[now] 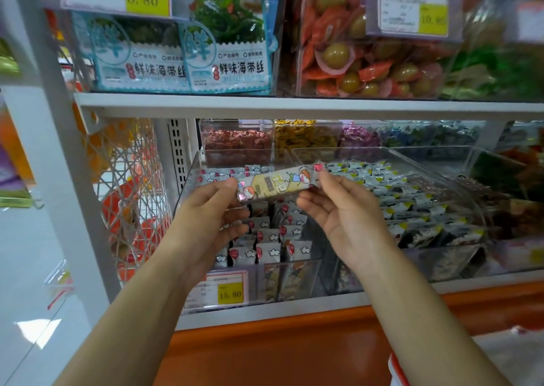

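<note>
item: snack bar (278, 183), held level above clear bin (294, 271) of like packets. left hand (212, 212) pinches its left end, palm up; right hand (338, 209) pinches its right end, fingers curled.

A white metal shelving unit (265, 104) fills the view. Its upper shelf board runs level across the frame, and a thick white upright post (56, 150) stands at its left end. Further back, a white slotted rail (177, 153) runs vertically. A white wire-mesh side basket (132, 185) hangs on the unit's left end. Below the lower shelf lies a glossy orange base panel (279, 353). At left, pale glossy floor tiles (26, 282) carry a bright patch of reflected light (38, 329).
</note>
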The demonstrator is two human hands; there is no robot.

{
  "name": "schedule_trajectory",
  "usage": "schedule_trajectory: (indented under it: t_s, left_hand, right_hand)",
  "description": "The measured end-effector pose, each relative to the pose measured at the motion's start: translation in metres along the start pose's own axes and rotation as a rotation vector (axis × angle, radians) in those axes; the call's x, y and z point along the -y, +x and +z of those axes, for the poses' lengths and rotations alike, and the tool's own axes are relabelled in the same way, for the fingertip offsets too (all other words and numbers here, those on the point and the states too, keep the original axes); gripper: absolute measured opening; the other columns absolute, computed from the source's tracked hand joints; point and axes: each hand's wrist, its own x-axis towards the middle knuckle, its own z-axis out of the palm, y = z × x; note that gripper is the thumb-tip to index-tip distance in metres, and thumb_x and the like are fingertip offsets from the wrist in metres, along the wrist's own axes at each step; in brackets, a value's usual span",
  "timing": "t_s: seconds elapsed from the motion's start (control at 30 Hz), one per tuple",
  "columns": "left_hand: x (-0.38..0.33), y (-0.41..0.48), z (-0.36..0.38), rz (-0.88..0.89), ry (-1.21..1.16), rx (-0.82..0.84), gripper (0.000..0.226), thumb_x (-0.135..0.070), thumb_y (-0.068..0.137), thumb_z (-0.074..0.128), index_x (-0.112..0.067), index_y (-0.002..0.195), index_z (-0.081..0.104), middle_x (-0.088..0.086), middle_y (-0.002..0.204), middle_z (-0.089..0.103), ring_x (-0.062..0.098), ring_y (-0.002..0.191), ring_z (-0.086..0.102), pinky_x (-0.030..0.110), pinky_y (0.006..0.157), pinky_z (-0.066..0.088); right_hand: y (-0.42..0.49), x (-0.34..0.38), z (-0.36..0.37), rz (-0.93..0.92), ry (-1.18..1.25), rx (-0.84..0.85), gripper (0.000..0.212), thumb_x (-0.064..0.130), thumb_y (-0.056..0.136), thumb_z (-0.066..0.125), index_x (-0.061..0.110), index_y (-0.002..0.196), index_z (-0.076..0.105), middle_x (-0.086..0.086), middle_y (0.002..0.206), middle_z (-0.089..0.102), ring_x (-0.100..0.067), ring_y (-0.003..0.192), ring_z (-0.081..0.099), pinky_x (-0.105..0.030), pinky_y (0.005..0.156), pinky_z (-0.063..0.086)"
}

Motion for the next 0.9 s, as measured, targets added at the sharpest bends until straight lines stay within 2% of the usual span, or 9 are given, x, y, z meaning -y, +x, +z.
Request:
schedule_trajectory:
  t_s: [0.1, 0.2, 0.27, 0.4, 0.53, 0.63, 0.77, 0.83, 0.9]
  left_hand:
    - [0.0, -0.001, 0.001, 0.011, -0.054, 0.012, 0.021, -0.028, 0.091, 0.055, -0.014, 0.075, 0.06, 0.003, 0.077, 0.052, 0.011, 0.062, 0.059, 0.02, 0.053, 0.052]
    - [-0.003, -0.003, -0.001, -0.014, -0.174, 0.047, 0.022, -0.026, 0.082, 0.061, -0.014, 0.065, 0.054, 0.0, 0.062, 0.049, 0.008, 0.052, 0.054, 0.017, 0.047, 0.049]
    - [-0.005, -0.005, -0.002, -0.027, -0.216, 0.088, 0.021, -0.027, 0.073, 0.065, -0.016, 0.059, 0.054, -0.004, 0.054, 0.047, 0.005, 0.048, 0.049, 0.014, 0.043, 0.046]
    - [-0.007, -0.006, -0.005, 0.003, -0.166, 0.133, 0.016, -0.024, 0.071, 0.064, -0.018, 0.057, 0.065, -0.005, 0.054, 0.047, 0.004, 0.047, 0.047, 0.013, 0.042, 0.045]
    - [-0.008, -0.006, -0.006, 0.032, -0.072, 0.135, 0.019, -0.031, 0.072, 0.064, -0.015, 0.074, 0.074, 0.001, 0.068, 0.061, 0.008, 0.057, 0.058, 0.018, 0.052, 0.052]
    - [-0.008, -0.008, -0.007, 0.073, 0.041, 0.159, 0.021, -0.034, 0.071, 0.064, -0.017, 0.074, 0.076, 0.005, 0.082, 0.065, 0.009, 0.065, 0.061, 0.02, 0.06, 0.054]
    - [-0.008, -0.008, -0.008, 0.125, 0.158, 0.172, 0.017, -0.021, 0.082, 0.062, -0.017, 0.094, 0.074, 0.009, 0.1, 0.07, 0.018, 0.086, 0.065, 0.022, 0.072, 0.055]
    - [-0.007, -0.008, -0.007, 0.148, 0.213, 0.167, 0.022, -0.013, 0.087, 0.058, -0.018, 0.105, 0.069, 0.007, 0.103, 0.07, 0.02, 0.093, 0.067, 0.023, 0.075, 0.055]
    - [-0.007, -0.009, -0.006, 0.167, 0.246, 0.169, 0.024, -0.01, 0.088, 0.058, -0.019, 0.108, 0.068, 0.007, 0.104, 0.069, 0.019, 0.095, 0.067, 0.021, 0.075, 0.054]
  right_hand:
    - [-0.002, 0.001, -0.002, 0.053, 0.037, 0.027, 0.011, 0.011, 0.088, 0.058, 0.003, 0.083, 0.064, -0.007, 0.068, 0.067, -0.015, 0.06, 0.066, -0.022, 0.053, 0.055]
    - [-0.003, 0.0, -0.004, 0.101, 0.08, 0.034, 0.01, 0.008, 0.088, 0.057, 0.001, 0.088, 0.064, -0.008, 0.067, 0.066, -0.015, 0.059, 0.066, -0.022, 0.052, 0.054]
    - [-0.002, -0.001, -0.006, 0.084, 0.07, 0.036, 0.009, 0.006, 0.09, 0.054, 0.001, 0.088, 0.062, -0.008, 0.065, 0.066, -0.014, 0.058, 0.066, -0.021, 0.051, 0.054]
    - [-0.001, 0.0, -0.01, -0.018, -0.097, 0.077, 0.015, 0.0, 0.09, 0.051, 0.005, 0.099, 0.063, -0.003, 0.068, 0.067, -0.015, 0.06, 0.066, -0.022, 0.054, 0.055]
    - [-0.001, -0.002, -0.01, -0.121, -0.281, 0.1, 0.023, -0.003, 0.089, 0.052, 0.013, 0.087, 0.069, -0.004, 0.077, 0.063, -0.019, 0.066, 0.065, -0.027, 0.059, 0.056]
    - [0.0, -0.003, -0.009, -0.122, -0.302, 0.12, 0.013, 0.007, 0.09, 0.056, 0.013, 0.083, 0.066, -0.006, 0.081, 0.056, -0.022, 0.075, 0.061, -0.032, 0.064, 0.057]
    - [0.001, -0.008, -0.012, -0.189, -0.476, 0.091, 0.007, 0.007, 0.089, 0.059, 0.013, 0.086, 0.056, -0.026, 0.104, 0.054, -0.029, 0.087, 0.063, -0.039, 0.071, 0.058]
    - [0.002, -0.008, -0.013, -0.232, -0.519, 0.101, 0.015, 0.006, 0.088, 0.059, 0.019, 0.094, 0.06, -0.014, 0.107, 0.06, -0.026, 0.092, 0.066, -0.039, 0.072, 0.059]
    - [0.003, -0.006, -0.013, -0.259, -0.582, 0.132, 0.02, 0.009, 0.088, 0.06, 0.024, 0.1, 0.067, 0.0, 0.102, 0.066, -0.019, 0.091, 0.067, -0.04, 0.076, 0.058]
